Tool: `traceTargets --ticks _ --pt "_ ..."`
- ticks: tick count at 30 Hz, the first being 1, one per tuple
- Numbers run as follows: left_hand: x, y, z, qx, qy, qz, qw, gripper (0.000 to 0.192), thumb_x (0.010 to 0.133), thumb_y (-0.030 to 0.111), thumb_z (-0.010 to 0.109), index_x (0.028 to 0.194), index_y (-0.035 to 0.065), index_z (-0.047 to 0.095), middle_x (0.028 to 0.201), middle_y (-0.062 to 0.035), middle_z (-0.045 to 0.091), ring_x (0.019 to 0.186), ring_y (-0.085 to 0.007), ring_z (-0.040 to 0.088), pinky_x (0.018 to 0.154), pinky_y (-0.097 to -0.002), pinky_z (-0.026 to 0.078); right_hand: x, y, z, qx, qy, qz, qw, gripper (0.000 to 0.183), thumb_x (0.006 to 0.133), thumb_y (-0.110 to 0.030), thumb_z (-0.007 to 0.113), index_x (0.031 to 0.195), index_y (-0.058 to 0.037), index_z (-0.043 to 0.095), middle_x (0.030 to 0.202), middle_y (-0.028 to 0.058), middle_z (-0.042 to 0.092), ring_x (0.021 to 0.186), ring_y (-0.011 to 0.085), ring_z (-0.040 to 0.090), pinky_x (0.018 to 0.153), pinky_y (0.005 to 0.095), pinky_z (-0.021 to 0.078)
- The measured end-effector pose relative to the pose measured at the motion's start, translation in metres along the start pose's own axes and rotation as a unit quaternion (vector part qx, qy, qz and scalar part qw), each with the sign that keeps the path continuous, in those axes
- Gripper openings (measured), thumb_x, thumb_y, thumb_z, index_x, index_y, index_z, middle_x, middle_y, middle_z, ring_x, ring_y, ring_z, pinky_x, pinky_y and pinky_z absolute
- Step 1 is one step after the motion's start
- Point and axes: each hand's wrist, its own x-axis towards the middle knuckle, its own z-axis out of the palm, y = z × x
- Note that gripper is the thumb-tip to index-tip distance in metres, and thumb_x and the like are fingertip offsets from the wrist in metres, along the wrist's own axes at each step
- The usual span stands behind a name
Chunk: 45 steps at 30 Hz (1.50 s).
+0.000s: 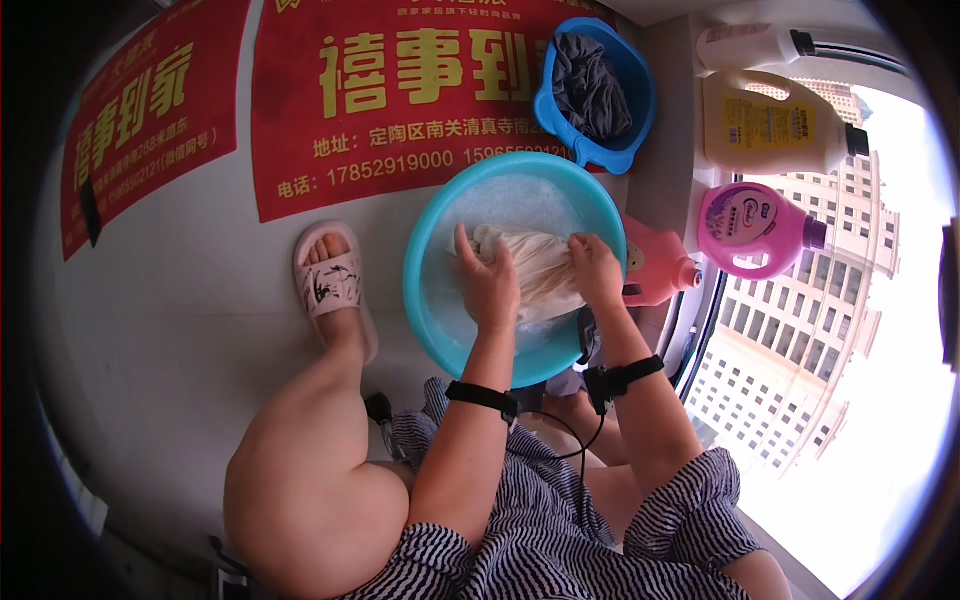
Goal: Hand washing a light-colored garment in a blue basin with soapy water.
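Note:
A cream-white wet cloth (544, 266) is bunched over the soapy water in a turquoise plastic basin (422, 300). My left hand (489, 289) holds the bunched left end, with cloth between the thumb and the spread fingers. At the opposite end, my right hand (598, 271) pinches the fabric near the basin's right wall. Folds run stretched between the two hands. Pale suds (510, 199) cover much of the water. A dark piece of fabric (589, 335) hangs at the basin's lower right rim, partly behind my right forearm.
Beyond the basin, a blue plastic basin (641, 97) holds dark grey cloth (589, 86). A pink-red bottle (654, 264) lies or stands close against the turquoise rim. Along the window ledge are a pink detergent bottle (750, 229), a cream jug (810, 127) and a white bottle (746, 46). Red printed mats (300, 150) cover some floor.

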Motion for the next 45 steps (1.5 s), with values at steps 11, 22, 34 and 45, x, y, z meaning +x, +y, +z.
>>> traceTargets --ticks 11,22,34,45 --pt "0.005 -0.055 -0.007 0.302 -0.042 0.054 0.951 0.039 0.084 0.016 0.066 0.122 0.0177 0.059 0.127 -0.0178 0.048 0.116 -0.0413 0.047 0.094 -0.0486 0.043 -0.042 -0.043 0.071 -0.183 -0.208 0.066 0.959 0.081 0.076 -0.055 0.064 0.143 -0.0155 0.040 0.144 0.0244 0.039 0.133 0.0461 0.036 0.111 0.0490 0.0278" --pt "0.019 -0.063 0.001 0.293 -0.060 0.040 0.953 0.024 0.069 0.015 0.070 0.089 0.0003 0.067 0.092 -0.0217 0.067 0.091 -0.0414 0.063 0.083 -0.0470 0.050 0.015 0.006 0.096 -0.254 -0.322 -0.005 0.912 0.070 0.073 -0.052 0.069 0.124 -0.0059 0.061 0.123 0.0188 0.061 0.118 0.0342 0.056 0.099 0.0401 0.0452" --pt "0.015 -0.034 -0.020 -0.291 -0.140 -0.300 0.897 0.077 0.083 0.063 0.060 0.135 0.0081 0.047 0.132 -0.0125 0.052 0.124 -0.0273 0.050 0.098 -0.0446 0.046 -0.070 -0.051 0.000 0.236 -0.289 -0.135 0.918 0.067 0.079 0.001 0.067 0.142 -0.0071 0.044 0.130 0.0138 0.056 0.122 0.0221 0.051 0.103 0.0327 0.0401" --pt "-0.006 -0.013 -0.017 -0.590 -0.409 -0.295 0.631 0.034 0.089 0.028 0.046 0.111 0.0049 0.059 0.102 -0.0093 0.064 0.090 -0.0232 0.064 0.081 -0.0353 0.052 -0.123 -0.090 -0.016 0.070 0.002 -0.259 0.963 0.022 0.076 -0.022 0.075 0.093 -0.0107 0.065 0.083 0.0066 0.062 0.066 0.0293 0.064 0.057 0.0373 0.0517"
